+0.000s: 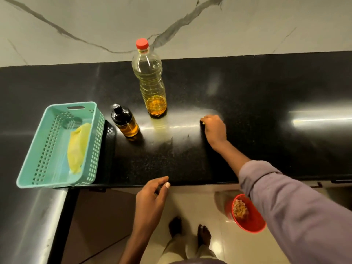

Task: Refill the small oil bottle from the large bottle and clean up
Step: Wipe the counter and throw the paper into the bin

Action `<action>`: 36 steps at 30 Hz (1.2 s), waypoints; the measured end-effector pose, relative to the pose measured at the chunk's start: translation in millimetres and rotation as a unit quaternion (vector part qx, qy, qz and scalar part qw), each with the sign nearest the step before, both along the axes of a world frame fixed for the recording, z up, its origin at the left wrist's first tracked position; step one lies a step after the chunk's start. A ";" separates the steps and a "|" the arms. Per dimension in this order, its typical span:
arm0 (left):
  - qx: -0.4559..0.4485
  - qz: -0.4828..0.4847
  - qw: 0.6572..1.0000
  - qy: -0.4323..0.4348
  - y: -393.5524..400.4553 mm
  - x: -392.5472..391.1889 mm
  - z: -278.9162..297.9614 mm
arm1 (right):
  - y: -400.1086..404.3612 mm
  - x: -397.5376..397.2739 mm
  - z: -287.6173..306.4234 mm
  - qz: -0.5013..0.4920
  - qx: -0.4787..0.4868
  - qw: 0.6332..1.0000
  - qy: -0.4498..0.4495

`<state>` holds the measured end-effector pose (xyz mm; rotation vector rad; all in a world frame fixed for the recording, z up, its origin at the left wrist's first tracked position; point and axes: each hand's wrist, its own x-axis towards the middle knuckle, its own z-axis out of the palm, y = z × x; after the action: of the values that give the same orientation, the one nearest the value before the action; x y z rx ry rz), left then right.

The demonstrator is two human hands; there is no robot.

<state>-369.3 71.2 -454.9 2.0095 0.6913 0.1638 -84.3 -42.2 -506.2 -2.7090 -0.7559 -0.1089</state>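
The large clear bottle [149,79] with a red cap stands upright at the middle of the black counter, with a little amber oil at its bottom. Left of it and nearer to me stands the small dark bottle [124,122], capped in black and partly filled with oil. My right hand [214,129] rests on the counter to the right of the large bottle and apart from it, its fingers curled under, with nothing visible in it. My left hand [152,199] hovers at the counter's front edge, fingers loosely curled, holding nothing.
A teal perforated basket [47,180] sits at the counter's left front with a yellow cloth [78,147] inside. A marble wall backs the counter. On the floor below right stands a red bowl [251,220] with food scraps, near my bare feet.
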 end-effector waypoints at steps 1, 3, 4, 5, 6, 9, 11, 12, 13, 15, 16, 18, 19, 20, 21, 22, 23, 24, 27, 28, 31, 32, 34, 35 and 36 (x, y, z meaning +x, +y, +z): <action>-0.007 -0.001 1.000 0.000 3.2 0.7 -0.4 | 15.8 -5.5 -1.0 0.012 0.009 1.000 0.007; -0.014 -0.015 1.000 0.004 12.5 7.1 -2.5 | 47.7 -19.5 -2.8 0.049 0.012 0.999 0.015; -0.015 -0.022 1.000 0.004 16.9 12.1 -3.6 | 59.6 -31.2 -3.9 0.080 0.008 0.997 0.018; -0.015 -0.028 0.999 0.002 21.3 16.8 -4.5 | 67.1 -45.2 -5.7 0.121 0.010 0.993 0.015; -0.016 -0.035 0.999 0.001 25.3 22.3 -5.6 | 68.1 -61.1 -7.1 0.166 0.016 0.986 0.008; -0.027 -0.060 0.998 0.002 31.2 34.7 -5.7 | 31.4 -94.0 -16.0 0.289 0.030 0.957 -0.024; -0.036 -0.076 0.996 -0.003 33.5 39.1 -5.3 | 1.0 -87.6 -17.2 0.276 0.035 0.959 -0.052; -0.039 -0.082 0.996 -0.006 34.5 40.4 -5.4 | -8.0 -78.5 -15.6 0.230 0.041 0.970 -0.062; -0.040 -0.087 0.995 -0.008 35.6 41.5 -5.8 | -10.3 -67.4 -13.4 0.174 0.048 0.981 -0.067; -0.041 -0.091 0.995 -0.008 37.2 44.6 -7.8 | 5.1 -52.3 -8.2 0.082 0.046 0.994 -0.060; -0.041 -0.092 0.995 -0.005 37.9 46.7 -9.5 | 17.9 -52.8 -6.2 0.064 0.033 0.996 -0.054; -0.040 -0.103 0.994 0.001 37.8 51.6 -11.6 | 39.6 -69.5 -5.6 0.101 0.001 0.994 -0.038; -0.042 -0.111 0.993 0.003 37.3 54.2 -12.2 | 44.0 -83.1 -6.9 0.140 -0.003 0.989 -0.039; -0.047 -0.114 0.992 0.003 36.8 56.1 -12.6 | 42.7 -98.3 -7.1 0.181 0.000 0.983 -0.032; -0.057 -0.117 0.992 0.001 35.3 58.3 -12.4 | 35.7 -110.7 -6.9 0.211 0.006 0.977 -0.022; -0.073 -0.115 0.991 -0.001 33.2 60.5 -12.4 | 26.5 -119.1 -5.1 0.223 0.017 0.975 -0.003; -0.097 -0.109 0.989 -0.005 29.4 62.9 -12.8 | 15.8 -123.2 -1.7 0.207 0.041 0.977 0.024; -0.126 -0.101 0.987 -0.006 24.7 65.8 -13.5 | 4.5 -124.1 4.3 0.160 0.084 0.981 0.066; -0.184 -0.117 0.976 -0.007 3.2 77.8 -13.7 | -30.3 -127.1 25.5 -0.091 0.299 0.920 0.237; -0.193 -0.141 0.971 -0.008 -7.8 82.9 -12.4 | -41.8 -131.6 33.6 -0.163 0.388 0.858 0.295; -0.195 -0.244 0.950 -0.024 -48.1 94.8 -3.0 | -74.0 -157.8 61.1 -0.250 0.577 0.680 0.376; -0.195 -0.273 0.942 -0.032 -63.2 97.3 0.9 | -85.0 -167.2 66.1 -0.266 0.598 0.658 0.372; -0.193 -0.307 0.931 -0.036 -95.5 99.4 5.4 | -111.3 -184.7 70.9 -0.303 0.612 0.645 0.343; -0.186 -0.321 0.928 -0.033 -108.8 100.5 5.0 | -123.5 -190.5 69.4 -0.320 0.606 0.653 0.322; -0.171 -0.337 0.925 -0.027 -125.3 99.7 3.3 | -140.2 -197.2 65.7 -0.339 0.588 0.669 0.302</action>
<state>-269.6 -54.1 -451.6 1.7818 -0.0389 -0.2926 -281.5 -182.4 -440.5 -1.4092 0.4748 0.1099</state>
